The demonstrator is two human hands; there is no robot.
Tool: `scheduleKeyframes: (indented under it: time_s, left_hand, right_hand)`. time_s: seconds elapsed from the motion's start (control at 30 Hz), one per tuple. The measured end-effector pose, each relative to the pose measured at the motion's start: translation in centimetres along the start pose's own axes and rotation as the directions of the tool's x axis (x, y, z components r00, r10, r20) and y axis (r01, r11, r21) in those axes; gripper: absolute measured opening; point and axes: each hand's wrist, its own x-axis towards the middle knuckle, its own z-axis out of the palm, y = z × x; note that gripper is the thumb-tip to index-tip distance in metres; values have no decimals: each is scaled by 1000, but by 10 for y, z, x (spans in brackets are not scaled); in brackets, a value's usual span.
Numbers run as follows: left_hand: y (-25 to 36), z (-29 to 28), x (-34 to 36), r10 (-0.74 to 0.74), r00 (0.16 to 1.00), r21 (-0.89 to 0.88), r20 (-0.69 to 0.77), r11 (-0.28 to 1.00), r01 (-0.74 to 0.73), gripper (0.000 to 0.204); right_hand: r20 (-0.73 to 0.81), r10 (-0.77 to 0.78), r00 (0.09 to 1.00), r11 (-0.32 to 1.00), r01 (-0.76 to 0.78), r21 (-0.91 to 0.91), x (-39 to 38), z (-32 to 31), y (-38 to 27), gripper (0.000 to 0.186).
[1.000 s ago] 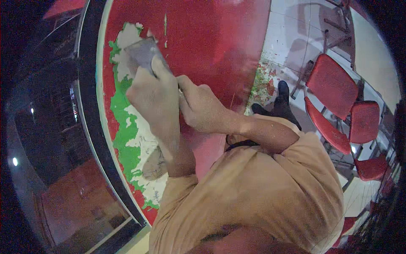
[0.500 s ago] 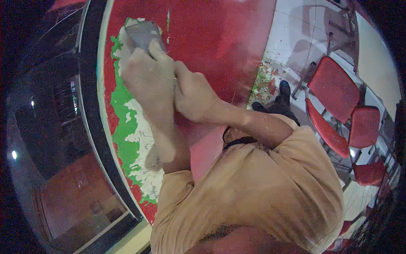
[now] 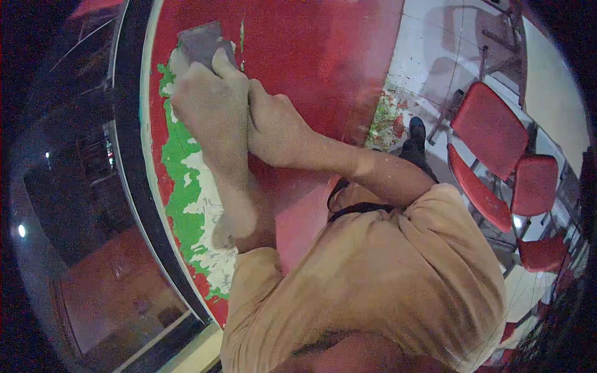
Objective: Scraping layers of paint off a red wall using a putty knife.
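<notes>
My left hand (image 3: 210, 109) is closed on a flat grey metal scraper (image 3: 200, 38), its thumb lying along the blade. The blade rests on a red painted wall (image 3: 317, 68) at the upper edge of a flaked patch (image 3: 182, 174) showing green, white and grey layers. Just behind and right of the left one, my right hand (image 3: 273, 127) is closed, apparently round the scraper's handle, which the fingers hide. My left forearm crosses the peeled area.
A black frame (image 3: 128, 87) with dark glass borders the wall on the left. Right, paint flakes (image 3: 392, 112) lie on white tiles (image 3: 423, 56) by my dark shoe (image 3: 416, 130). Several red padded chairs (image 3: 488, 127) with metal legs stand beside a pale surface (image 3: 550, 87) at far right.
Over the last second both hands and the scraper have moved upward along the wall, toward the top of the peeled patch. The grip looks the same.
</notes>
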Motion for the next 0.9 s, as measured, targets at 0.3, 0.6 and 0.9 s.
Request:
scheduleKeyframes:
  time_s: [0.3,0.6,0.9]
  left_hand:
    - [4,-1,0,-86,987,-1,139,996,86,32]
    - [9,1,-3,-120,969,48,217,992,113,43]
    - [5,22,22,82,988,43,132,995,-88,47]
  right_hand:
    - [-50,107,993,994,-109,-28,-2,-3,-6,31]
    - [-12,107,994,994,-107,-15,-7,-21,-10,31]
    - [-105,87,991,995,-91,-32,8,-22,-6,30]
